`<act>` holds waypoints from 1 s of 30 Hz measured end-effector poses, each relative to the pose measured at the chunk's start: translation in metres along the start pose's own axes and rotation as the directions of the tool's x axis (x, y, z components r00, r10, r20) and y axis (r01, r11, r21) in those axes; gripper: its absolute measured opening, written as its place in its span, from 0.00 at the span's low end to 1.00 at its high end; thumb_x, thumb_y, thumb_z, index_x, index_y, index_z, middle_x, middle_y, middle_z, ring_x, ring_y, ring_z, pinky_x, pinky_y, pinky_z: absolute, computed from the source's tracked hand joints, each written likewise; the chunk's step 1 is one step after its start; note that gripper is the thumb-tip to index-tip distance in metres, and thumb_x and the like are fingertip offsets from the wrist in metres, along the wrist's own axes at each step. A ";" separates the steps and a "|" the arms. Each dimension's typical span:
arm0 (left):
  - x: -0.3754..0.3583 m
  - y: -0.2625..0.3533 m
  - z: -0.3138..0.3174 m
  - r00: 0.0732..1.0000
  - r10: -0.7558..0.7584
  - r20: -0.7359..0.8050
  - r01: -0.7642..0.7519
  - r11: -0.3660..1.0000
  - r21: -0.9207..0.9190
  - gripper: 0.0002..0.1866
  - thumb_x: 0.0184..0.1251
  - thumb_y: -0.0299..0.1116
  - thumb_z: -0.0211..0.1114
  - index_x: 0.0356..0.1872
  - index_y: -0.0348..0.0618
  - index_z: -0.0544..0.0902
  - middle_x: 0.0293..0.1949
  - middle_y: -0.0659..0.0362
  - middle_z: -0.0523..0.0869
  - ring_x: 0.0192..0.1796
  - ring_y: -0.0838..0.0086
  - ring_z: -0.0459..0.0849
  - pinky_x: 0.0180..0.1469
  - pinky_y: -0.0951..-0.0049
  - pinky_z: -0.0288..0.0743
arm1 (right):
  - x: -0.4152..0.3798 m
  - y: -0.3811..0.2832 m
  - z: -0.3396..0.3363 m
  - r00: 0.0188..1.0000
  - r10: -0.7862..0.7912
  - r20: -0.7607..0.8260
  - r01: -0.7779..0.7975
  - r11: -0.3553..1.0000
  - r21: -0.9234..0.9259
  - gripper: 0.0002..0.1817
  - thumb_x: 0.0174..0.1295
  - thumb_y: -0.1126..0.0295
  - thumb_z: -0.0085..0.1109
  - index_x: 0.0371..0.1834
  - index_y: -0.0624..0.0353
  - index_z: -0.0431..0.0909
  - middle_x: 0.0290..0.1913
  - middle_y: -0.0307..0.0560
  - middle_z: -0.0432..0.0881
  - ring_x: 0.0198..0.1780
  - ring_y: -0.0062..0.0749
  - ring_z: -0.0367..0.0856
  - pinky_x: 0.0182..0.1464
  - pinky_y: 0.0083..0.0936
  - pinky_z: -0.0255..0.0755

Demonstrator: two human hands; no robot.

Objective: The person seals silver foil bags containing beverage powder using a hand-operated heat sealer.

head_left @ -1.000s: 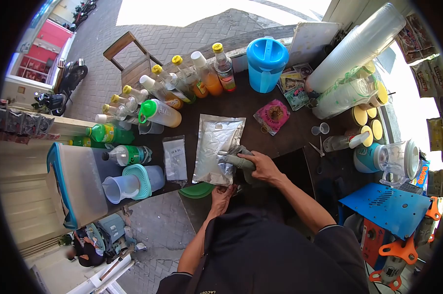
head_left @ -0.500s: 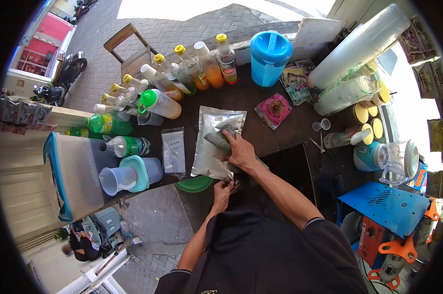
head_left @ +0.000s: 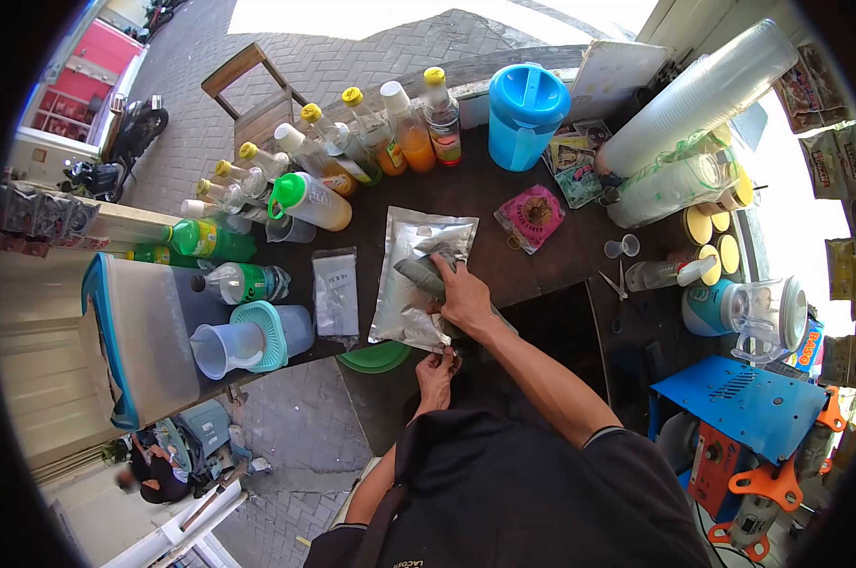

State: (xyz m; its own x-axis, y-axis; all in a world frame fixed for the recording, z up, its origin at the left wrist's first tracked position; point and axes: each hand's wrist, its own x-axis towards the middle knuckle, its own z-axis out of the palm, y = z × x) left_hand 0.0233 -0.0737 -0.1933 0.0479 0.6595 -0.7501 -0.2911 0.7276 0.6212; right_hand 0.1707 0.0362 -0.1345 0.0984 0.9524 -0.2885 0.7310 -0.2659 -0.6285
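Observation:
A silver foil pouch [head_left: 397, 308] lies flat on the dark table in the middle of the head view. On top of it is a folded grey cloth [head_left: 418, 275], which my right hand [head_left: 466, 301] grips and presses against the foil. My left hand [head_left: 434, 381] is closed at the pouch's bottom edge, pinching its lower right corner; the fingertips are partly hidden. Left of the pouch rests a clear packet with a white label [head_left: 336, 295]. A green round lid [head_left: 375, 358] shows below the pouch.
Several syrup bottles [head_left: 414, 137] and a blue pitcher [head_left: 527, 118] line the back. At right are scissors [head_left: 617, 284], stacked plastic cups [head_left: 702, 95], a blender [head_left: 759, 308] and a blue machine [head_left: 740, 398]. A storage box [head_left: 149, 331] stands at left.
My left hand has shifted slightly along the pouch's bottom edge. The right hand and the grey cloth stay almost in place. The view has tilted a little.

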 end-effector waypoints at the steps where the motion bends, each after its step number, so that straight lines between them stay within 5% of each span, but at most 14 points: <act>1: 0.002 0.000 -0.002 0.998 0.018 0.065 -0.016 1.000 -0.026 0.11 0.61 0.33 0.69 0.38 0.38 0.78 0.35 0.62 0.81 0.37 0.78 0.79 0.45 0.74 0.76 | 0.001 0.001 0.001 1.000 -0.004 -0.001 0.004 1.000 -0.007 0.52 0.36 0.56 0.78 0.68 0.41 0.58 0.44 0.57 0.74 0.43 0.55 0.81 0.42 0.44 0.76; 5: 0.006 0.000 -0.009 0.970 0.073 0.232 -0.023 0.976 -0.215 0.08 0.65 0.29 0.65 0.40 0.38 0.77 0.36 0.61 0.81 0.37 0.76 0.80 0.47 0.71 0.78 | 0.005 0.001 0.003 1.000 -0.029 -0.007 0.029 0.999 -0.044 0.52 0.36 0.56 0.78 0.68 0.43 0.57 0.45 0.57 0.74 0.43 0.55 0.81 0.42 0.44 0.76; 11: 0.010 -0.006 -0.018 0.958 0.053 0.282 0.028 0.960 -0.278 0.11 0.66 0.28 0.63 0.44 0.38 0.73 0.37 0.57 0.81 0.37 0.74 0.82 0.48 0.66 0.79 | 0.004 0.000 0.004 1.000 -0.022 0.021 0.023 0.999 -0.038 0.53 0.36 0.55 0.78 0.68 0.42 0.57 0.45 0.57 0.74 0.45 0.55 0.80 0.43 0.44 0.75; 15: 0.012 0.002 -0.025 0.967 -0.033 0.253 0.060 0.993 -0.099 0.15 0.65 0.30 0.65 0.47 0.37 0.71 0.37 0.56 0.81 0.37 0.71 0.82 0.50 0.65 0.79 | 0.006 0.013 -0.001 0.992 -0.125 0.007 0.125 0.992 -0.013 0.47 0.41 0.62 0.75 0.68 0.44 0.58 0.47 0.57 0.73 0.44 0.56 0.80 0.43 0.44 0.76; 17: -0.002 0.017 -0.022 0.985 -0.096 -0.144 0.128 0.964 0.235 0.24 0.62 0.35 0.68 0.52 0.35 0.67 0.43 0.51 0.80 0.39 0.67 0.83 0.49 0.62 0.78 | 0.007 0.031 -0.005 0.965 -0.257 -0.053 0.261 0.959 0.108 0.41 0.47 0.69 0.67 0.67 0.45 0.60 0.46 0.57 0.74 0.44 0.58 0.79 0.44 0.43 0.76; 18: 0.005 0.006 -0.035 0.940 0.231 -0.250 -0.089 0.876 0.474 0.31 0.61 0.39 0.69 0.58 0.33 0.63 0.51 0.44 0.75 0.50 0.58 0.79 0.54 0.54 0.73 | 0.001 0.038 -0.010 0.959 -0.252 -0.127 0.268 0.956 0.122 0.39 0.47 0.74 0.61 0.67 0.43 0.61 0.44 0.56 0.74 0.43 0.58 0.78 0.44 0.42 0.76; 20: 0.004 0.036 -0.040 0.722 0.685 -0.094 -0.326 0.457 0.828 0.36 0.65 0.47 0.63 0.66 0.36 0.59 0.64 0.39 0.63 0.66 0.50 0.65 0.62 0.46 0.62 | -0.019 0.044 -0.007 0.954 -0.202 -0.220 0.235 0.962 0.138 0.40 0.46 0.74 0.61 0.67 0.42 0.61 0.43 0.55 0.73 0.41 0.56 0.78 0.42 0.41 0.75; 21: 0.010 0.053 -0.039 0.725 0.682 -0.097 -0.323 0.460 0.827 0.36 0.65 0.47 0.63 0.66 0.36 0.59 0.64 0.39 0.63 0.66 0.50 0.65 0.62 0.46 0.62 | -0.034 0.049 -0.003 0.941 -0.150 -0.304 0.204 0.967 0.155 0.41 0.45 0.74 0.61 0.68 0.41 0.62 0.42 0.54 0.73 0.39 0.55 0.77 0.41 0.41 0.75; 22: 0.019 0.070 -0.037 0.713 0.698 0.070 -0.336 0.252 0.908 0.39 0.66 0.52 0.59 0.69 0.39 0.56 0.67 0.40 0.59 0.70 0.48 0.58 0.65 0.44 0.56 | -0.051 0.056 0.008 0.924 -0.365 -0.118 0.374 0.925 0.067 0.41 0.45 0.75 0.60 0.68 0.40 0.62 0.41 0.53 0.72 0.37 0.52 0.77 0.40 0.40 0.74; 23: 0.025 0.079 -0.035 0.697 0.676 0.238 -0.348 0.028 0.937 0.41 0.66 0.56 0.55 0.72 0.42 0.53 0.70 0.41 0.55 0.73 0.46 0.51 0.68 0.43 0.50 | -0.066 0.066 0.022 0.835 -0.544 0.084 0.545 0.839 0.015 0.41 0.46 0.75 0.59 0.69 0.39 0.62 0.40 0.51 0.72 0.36 0.48 0.77 0.39 0.39 0.74; 25: 0.039 0.079 -0.034 0.734 0.628 0.257 -0.344 0.018 0.939 0.42 0.66 0.59 0.53 0.73 0.44 0.51 0.72 0.43 0.53 0.73 0.46 0.50 0.68 0.42 0.48 | -0.088 0.078 0.031 0.521 -0.797 0.306 0.842 0.538 -0.030 0.38 0.47 0.75 0.56 0.67 0.40 0.65 0.38 0.49 0.70 0.36 0.42 0.77 0.39 0.37 0.72; 28: 0.050 0.077 -0.034 0.755 0.588 0.290 -0.376 0.025 0.926 0.43 0.66 0.61 0.52 0.73 0.46 0.51 0.73 0.45 0.50 0.74 0.47 0.49 0.68 0.39 0.46 | -0.080 0.096 0.018 0.591 -0.786 0.181 0.802 0.597 -0.025 0.34 0.50 0.75 0.54 0.66 0.39 0.68 0.36 0.48 0.70 0.36 0.39 0.77 0.39 0.37 0.71; 29: 0.050 0.077 -0.035 0.745 0.593 0.305 -0.407 0.041 0.913 0.43 0.66 0.60 0.52 0.73 0.45 0.51 0.73 0.44 0.50 0.74 0.48 0.49 0.68 0.38 0.45 | -0.073 0.090 0.004 0.742 -0.670 0.018 0.669 0.739 -0.080 0.36 0.47 0.75 0.58 0.65 0.39 0.69 0.37 0.50 0.70 0.36 0.43 0.76 0.38 0.37 0.71; 30: 0.046 0.078 -0.035 0.746 0.587 0.314 -0.410 0.033 0.911 0.43 0.66 0.60 0.52 0.73 0.45 0.51 0.73 0.44 0.50 0.74 0.48 0.49 0.68 0.38 0.45 | -0.062 0.075 -0.012 0.887 -0.445 -0.124 0.454 0.889 0.056 0.40 0.42 0.76 0.61 0.66 0.40 0.68 0.38 0.53 0.71 0.37 0.49 0.76 0.39 0.38 0.72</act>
State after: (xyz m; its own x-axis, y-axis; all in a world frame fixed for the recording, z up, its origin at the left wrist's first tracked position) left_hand -0.0306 0.0069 -0.1874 0.1651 0.9784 -0.1242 0.8415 -0.0741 0.5351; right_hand 0.2277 -0.0411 -0.1547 -0.1542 0.9816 0.1128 0.6570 0.1872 -0.7303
